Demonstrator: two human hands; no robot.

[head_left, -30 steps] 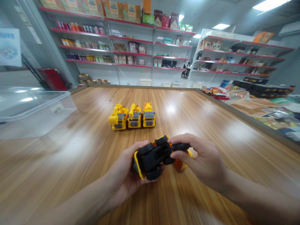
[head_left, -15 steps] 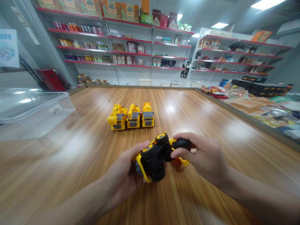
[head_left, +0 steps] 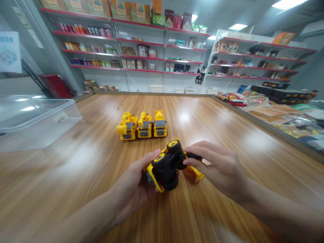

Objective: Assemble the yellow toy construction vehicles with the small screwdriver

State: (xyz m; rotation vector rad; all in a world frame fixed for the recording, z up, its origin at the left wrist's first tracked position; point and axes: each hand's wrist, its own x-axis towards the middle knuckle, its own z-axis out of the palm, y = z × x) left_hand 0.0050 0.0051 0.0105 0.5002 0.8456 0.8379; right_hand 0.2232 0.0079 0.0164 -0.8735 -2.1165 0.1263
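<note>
A yellow toy truck (head_left: pixel 165 165) with black wheels is held on its side just above the wooden table (head_left: pixel 88 162), its underside toward me. My left hand (head_left: pixel 135 184) wraps round its cab end. My right hand (head_left: pixel 215 167) pinches a black wheel at the truck's right end with thumb and fingers. Beyond them, three more yellow toy trucks (head_left: pixel 142 126) stand side by side in a row on the table.
A clear plastic bin (head_left: pixel 32 118) sits at the table's left edge. Packaged goods (head_left: pixel 275 113) lie on a counter along the right. Store shelves (head_left: pixel 152 50) with products line the far wall, with a red object (head_left: pixel 55 86) at far left.
The held truck has turned, so its wheels now point more up and to the right. My right hand's fingers have closed in on the wheel. The three trucks have not moved.
</note>
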